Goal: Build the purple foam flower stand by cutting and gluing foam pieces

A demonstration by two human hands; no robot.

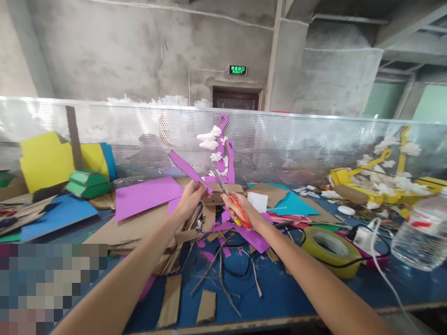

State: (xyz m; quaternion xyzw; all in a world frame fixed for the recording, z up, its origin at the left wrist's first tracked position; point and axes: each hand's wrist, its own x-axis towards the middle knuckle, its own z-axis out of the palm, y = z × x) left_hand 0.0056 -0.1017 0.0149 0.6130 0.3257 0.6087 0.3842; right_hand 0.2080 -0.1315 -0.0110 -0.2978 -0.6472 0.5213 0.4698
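In my left hand point(191, 197) is a long purple paper strip point(186, 168), pinched near its lower right end and slanting up to the left. My right hand point(240, 207) grips a pair of scissors with orange handles point(240, 213), blades pointing up and left, close to the strip's right end. I cannot tell whether the blades touch it. Below the hands lie purple paper scraps point(256, 237). Behind them stands a purple cut-out shape point(230, 160) with hooked tops and white tufts on it.
Purple sheets point(146, 197) and cardboard lie left. A yellow tape roll point(328, 249), a white charger point(365, 237) with cables and a water bottle point(422, 237) stand right. Yellow shapes with white tufts point(380, 181) sit further back. A perforated metal panel point(279, 144) runs behind the blue table.
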